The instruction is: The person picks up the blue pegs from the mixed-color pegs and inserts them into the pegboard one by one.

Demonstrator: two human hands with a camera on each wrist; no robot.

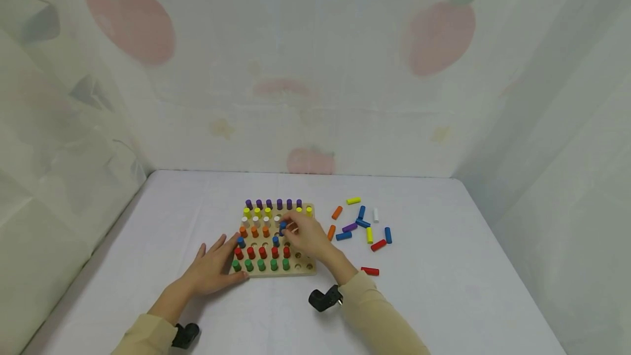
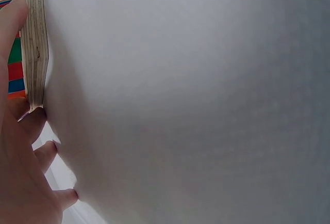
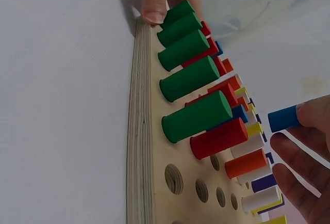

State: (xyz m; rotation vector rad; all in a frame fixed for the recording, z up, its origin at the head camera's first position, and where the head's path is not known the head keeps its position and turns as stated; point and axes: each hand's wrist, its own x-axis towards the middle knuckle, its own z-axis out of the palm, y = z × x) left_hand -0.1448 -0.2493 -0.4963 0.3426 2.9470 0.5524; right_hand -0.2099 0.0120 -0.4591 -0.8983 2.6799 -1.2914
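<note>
- The right hand [image 1: 307,233] pinches a blue cylindrical peg [image 3: 283,118] between thumb and fingertips; in the right wrist view its other fingers are slightly curled and spaced apart.
- That blue peg is above the wooden pegboard [image 3: 160,193], clear of its surface, over the middle rows.
- The left hand [image 1: 212,270] touches the board's left side, fingers straight and spread apart, thumb at the near left corner.
- In the left wrist view, bands of green, red, blue and orange [image 2: 15,72] show beside the board's layered plywood edge [image 2: 35,43].
- Upright pegs stand in the board in rows by colour. Nearest the person are five green pegs [image 1: 261,265], then five red pegs [image 1: 263,253].
- Beyond those come blue, orange, white and yellow pegs, partly hidden by the right hand, and a far row of purple pegs [image 1: 269,203].
- Round holes [image 3: 201,190] show at the near right of the board.
- To the board's right, loose pegs lie scattered on their sides: blue, orange, yellow, red, one purple peg [image 1: 349,227] and one white peg [image 1: 376,215].
- Both arms wear beige sleeves [image 1: 382,319], with a black device [image 1: 322,301] near each wrist.
- A white tablecloth [image 1: 443,289] lies beneath everything; pale curtains [image 1: 345,43] with faded strawberry prints [image 1: 441,37] hang behind it.
</note>
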